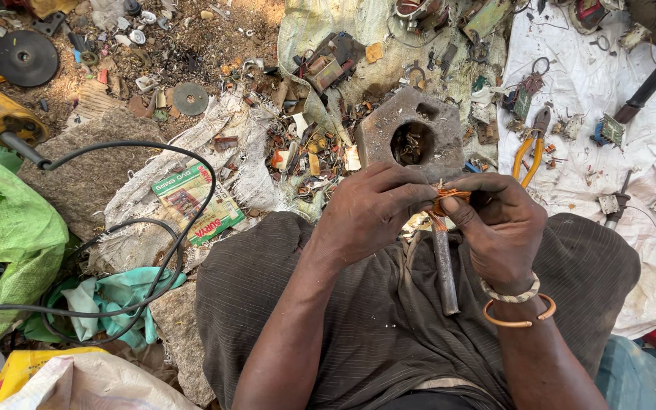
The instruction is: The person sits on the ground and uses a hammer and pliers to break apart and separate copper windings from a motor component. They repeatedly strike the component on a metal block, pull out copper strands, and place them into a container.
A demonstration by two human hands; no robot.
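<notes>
Both hands (434, 216) on copper wire coil (446, 199)

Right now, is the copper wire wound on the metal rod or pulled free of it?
Wound on: the copper wire sits bunched round the top of the metal rod, pinched between the left hand and right hand.

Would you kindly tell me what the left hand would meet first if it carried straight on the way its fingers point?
The left hand points right, at the copper wire bundle it already pinches; just beyond, it would probably meet the right hand, though depth is unclear.
</notes>
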